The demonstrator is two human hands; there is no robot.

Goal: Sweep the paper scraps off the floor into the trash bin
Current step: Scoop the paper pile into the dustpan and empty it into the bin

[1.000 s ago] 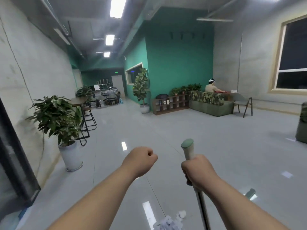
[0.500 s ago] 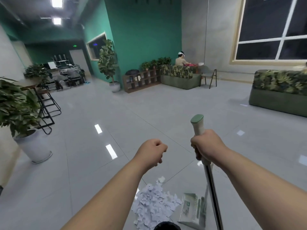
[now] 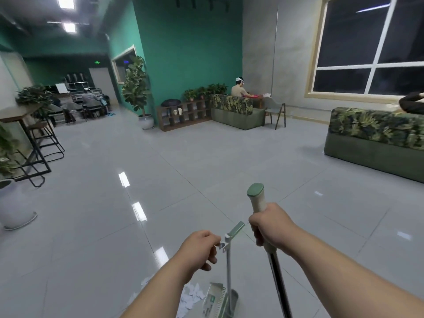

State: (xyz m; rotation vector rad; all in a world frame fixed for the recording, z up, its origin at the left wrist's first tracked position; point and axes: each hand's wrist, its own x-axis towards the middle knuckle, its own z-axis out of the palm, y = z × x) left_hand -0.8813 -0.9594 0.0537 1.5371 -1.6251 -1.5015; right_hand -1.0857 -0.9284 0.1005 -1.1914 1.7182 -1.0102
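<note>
Right hand (image 3: 269,226) is wrapped round the broom (image 3: 257,199) handle; left hand (image 3: 199,249) is curled against the clip of the upright dustpan (image 3: 216,300) handle, whether gripping I cannot tell; scraps (image 3: 191,294) lie on the floor (image 3: 206,168) just beside the dustpan, under the left forearm.

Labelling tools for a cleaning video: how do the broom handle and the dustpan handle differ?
The broom handle has a thick cream grip with a green cap above a black shaft; the dustpan handle is a thin pale pole topped by a bent green grip. The right hand wraps the broom handle; the left hand only meets the dustpan handle at its white clip, grasp unclear. Both stand roughly upright with green tops.
</note>
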